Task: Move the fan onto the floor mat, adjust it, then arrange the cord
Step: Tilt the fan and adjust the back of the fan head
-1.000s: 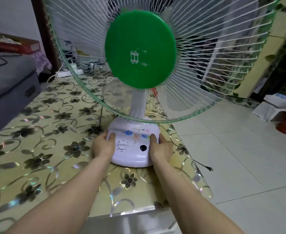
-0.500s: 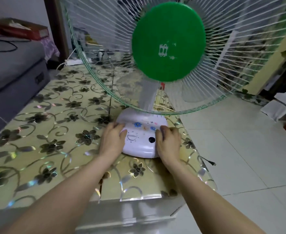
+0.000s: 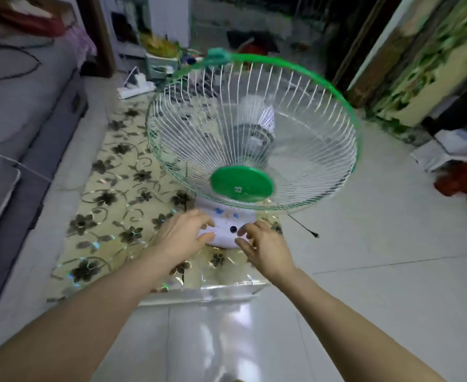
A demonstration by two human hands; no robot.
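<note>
The fan point(image 3: 251, 150) has a white wire cage with a green rim and a green centre cap. Its white base point(image 3: 226, 230) stands on the near right corner of the gold floral floor mat point(image 3: 111, 202). My left hand point(image 3: 182, 235) is at the left side of the base with its fingers spread and loosely bent, the fingertips on or just over the base. My right hand point(image 3: 265, 249) hovers at the right side, fingers spread and relaxed. The black cord's plug point(image 3: 313, 234) lies on the tiles just right of the mat.
A grey sofa point(image 3: 20, 111) runs along the left of the mat. A white power strip point(image 3: 135, 88) lies beyond the mat's far end. White boxes point(image 3: 447, 150) and a red object point(image 3: 463, 177) sit on the tiles at the right.
Both hands have loosened from gripping the sides of the base to spread, relaxed fingers. My view has risen and pulled back, so I look down on the fan.
</note>
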